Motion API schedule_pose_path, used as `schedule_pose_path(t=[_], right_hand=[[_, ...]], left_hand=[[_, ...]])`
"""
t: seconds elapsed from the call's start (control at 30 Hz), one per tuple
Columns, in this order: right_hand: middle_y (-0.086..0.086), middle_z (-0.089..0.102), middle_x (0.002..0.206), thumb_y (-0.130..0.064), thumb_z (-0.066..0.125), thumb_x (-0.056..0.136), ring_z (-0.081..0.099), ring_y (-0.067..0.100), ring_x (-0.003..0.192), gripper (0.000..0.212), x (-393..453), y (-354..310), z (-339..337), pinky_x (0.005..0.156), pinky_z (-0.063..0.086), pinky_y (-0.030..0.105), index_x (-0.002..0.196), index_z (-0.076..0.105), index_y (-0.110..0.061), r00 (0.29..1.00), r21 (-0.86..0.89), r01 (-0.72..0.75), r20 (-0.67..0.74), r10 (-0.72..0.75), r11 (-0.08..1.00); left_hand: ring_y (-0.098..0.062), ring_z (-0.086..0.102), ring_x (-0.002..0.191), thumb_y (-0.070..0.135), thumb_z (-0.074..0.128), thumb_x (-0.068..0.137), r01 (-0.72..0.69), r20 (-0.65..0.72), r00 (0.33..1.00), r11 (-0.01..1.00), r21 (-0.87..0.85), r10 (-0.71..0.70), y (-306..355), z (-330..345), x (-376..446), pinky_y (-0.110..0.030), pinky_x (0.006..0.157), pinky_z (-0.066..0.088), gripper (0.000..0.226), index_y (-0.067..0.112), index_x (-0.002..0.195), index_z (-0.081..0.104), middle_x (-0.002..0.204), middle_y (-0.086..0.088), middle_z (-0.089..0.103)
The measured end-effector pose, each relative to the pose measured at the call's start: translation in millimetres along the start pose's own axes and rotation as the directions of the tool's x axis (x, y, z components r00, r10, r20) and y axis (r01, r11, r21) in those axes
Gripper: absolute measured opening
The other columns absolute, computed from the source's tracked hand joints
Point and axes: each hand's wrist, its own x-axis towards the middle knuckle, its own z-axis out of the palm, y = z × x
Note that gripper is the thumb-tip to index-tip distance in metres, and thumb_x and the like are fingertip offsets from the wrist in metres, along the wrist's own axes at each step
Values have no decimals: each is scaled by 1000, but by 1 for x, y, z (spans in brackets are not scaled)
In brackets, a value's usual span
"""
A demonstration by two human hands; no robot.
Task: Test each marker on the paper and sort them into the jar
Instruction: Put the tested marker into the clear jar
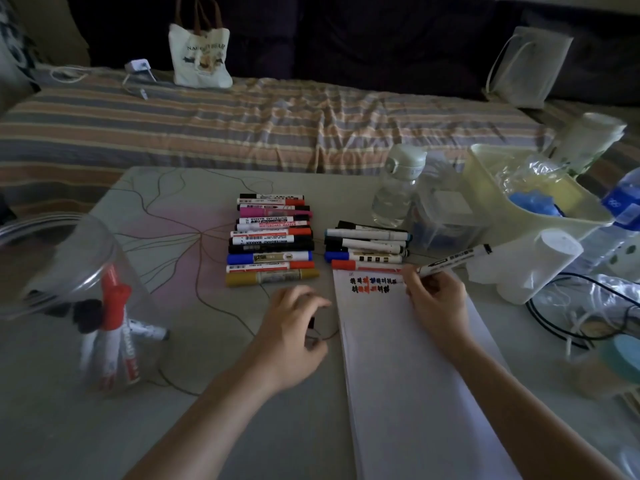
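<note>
White paper lies lengthwise on the bench, its far end already carrying two short rows of black, red and blue test marks. We see the right hand with its grip closed round a white-barrelled marker, the tip lowered to the sheet at the end of the upper row and the barrel slanting up and away to the right. The left hand rests on the bench just beside the paper's left edge, fingers curled; a small dark object under them may be the removed cap, but we cannot tell whether the hand truly holds it.

Untested markers wait in two groups: a long stack beyond the left hand and a smaller heap touching the sheet's far edge. The clear jar stands well apart at the left, holding several markers with red and black caps.

To do this step well, we judge that the stroke should be short, placed on bare paper beside the last mark so that its ink is read alone. The left hand would do better to steady the sheet. Recapping firmly before the jar seems prudent.
</note>
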Motion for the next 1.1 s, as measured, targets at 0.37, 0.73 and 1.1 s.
schedule_pose_path(t=[0.37, 0.73, 1.1], right_hand=[[5, 66, 65, -21, 66, 90, 56, 8, 51, 13, -77, -77, -34, 51, 49, 18, 83, 65, -10, 973, 92, -99, 219, 77, 991], [13, 73, 80, -28, 58, 94, 69, 22, 71, 28, -152, -108, -39, 70, 56, 34, 90, 70, -4, 921, 411, -298, 362, 145, 862], [11, 71, 74, -23, 63, 93, 63, 19, 65, 24, -154, -119, -14, 58, 52, 28, 82, 71, -3, 937, 382, -207, 343, 70, 901]], left_hand=[[-5, 61, 94, 13, 71, 86, 189, -121, 969, 961, -203, -216, 22, -31, -26, -7, 81, 42, 22, 21, 106, 70, 104, 7, 64], [-25, 71, 83, -2, 67, 86, 273, 82, 797, 235, -933, -598, 58, -68, -66, -27, 72, 59, 9, 2, 94, 66, 93, -19, 72], [-22, 74, 78, -1, 69, 83, 216, 204, 741, -60, -974, -640, 64, -70, -63, -20, 64, 57, 14, -5, 95, 63, 91, -20, 74]])
